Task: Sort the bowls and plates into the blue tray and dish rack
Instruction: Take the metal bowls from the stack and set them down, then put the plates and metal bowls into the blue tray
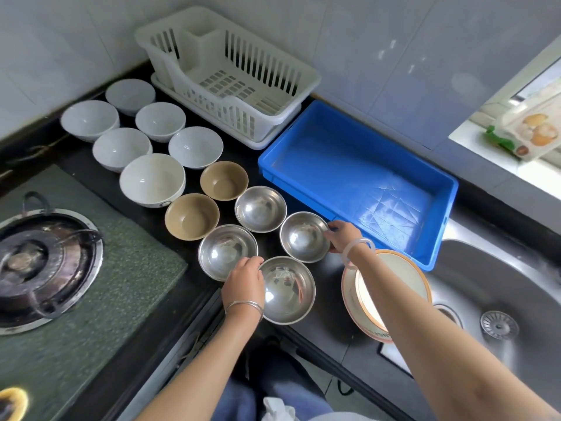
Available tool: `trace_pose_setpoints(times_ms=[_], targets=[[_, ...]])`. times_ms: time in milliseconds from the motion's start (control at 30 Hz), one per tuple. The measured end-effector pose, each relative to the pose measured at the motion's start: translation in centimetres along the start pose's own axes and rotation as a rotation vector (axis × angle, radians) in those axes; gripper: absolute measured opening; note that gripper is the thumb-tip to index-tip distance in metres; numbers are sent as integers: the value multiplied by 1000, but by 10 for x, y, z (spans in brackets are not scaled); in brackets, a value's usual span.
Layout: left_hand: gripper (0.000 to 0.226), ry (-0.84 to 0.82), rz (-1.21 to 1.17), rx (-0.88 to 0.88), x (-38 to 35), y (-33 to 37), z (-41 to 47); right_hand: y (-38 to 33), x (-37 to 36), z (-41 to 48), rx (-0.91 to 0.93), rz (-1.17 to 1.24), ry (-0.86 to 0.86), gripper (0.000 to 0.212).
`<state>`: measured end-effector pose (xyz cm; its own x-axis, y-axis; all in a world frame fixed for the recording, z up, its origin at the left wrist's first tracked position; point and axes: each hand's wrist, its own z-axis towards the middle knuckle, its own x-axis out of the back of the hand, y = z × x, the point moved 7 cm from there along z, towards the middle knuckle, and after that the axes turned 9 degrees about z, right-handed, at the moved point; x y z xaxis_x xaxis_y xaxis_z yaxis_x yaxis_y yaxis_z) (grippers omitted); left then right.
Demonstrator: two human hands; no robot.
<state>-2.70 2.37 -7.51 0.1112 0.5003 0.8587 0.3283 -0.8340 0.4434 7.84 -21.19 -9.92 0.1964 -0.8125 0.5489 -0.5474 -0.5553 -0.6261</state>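
Observation:
Several steel bowls sit on the black counter. My left hand (pixel 244 278) grips the rim of the nearest steel bowl (pixel 288 291). My right hand (pixel 344 237) holds the right rim of another steel bowl (pixel 303 237). Two more steel bowls (pixel 226 250) (pixel 260 208) lie to the left and behind. Two tan bowls (pixel 192 216) (pixel 224 180) and several white bowls (pixel 151 179) stand further left. A stack of plates (pixel 391 287) rests under my right forearm. The blue tray (pixel 358 180) and the white dish rack (pixel 227 74) hold nothing.
A gas burner (pixel 39 265) on a green mat fills the left side. A steel sink (pixel 501 299) with a drain strainer lies at the right. Tiled walls stand behind the rack and tray, and a window sill with a packet sits at the far right.

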Motion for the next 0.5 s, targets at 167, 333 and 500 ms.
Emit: trace_pose_setpoints(times_ms=[167,333,500], targets=[[29,-13,-50,1,6,10,3,-7,9,-17,46,-1,43,40],[28,-66,-74,-130,5,52,7,5,52,-58,146,39,299,31],[33,-276,-134,-307,-25,116,-5,59,101,-108,117,-34,561,34]])
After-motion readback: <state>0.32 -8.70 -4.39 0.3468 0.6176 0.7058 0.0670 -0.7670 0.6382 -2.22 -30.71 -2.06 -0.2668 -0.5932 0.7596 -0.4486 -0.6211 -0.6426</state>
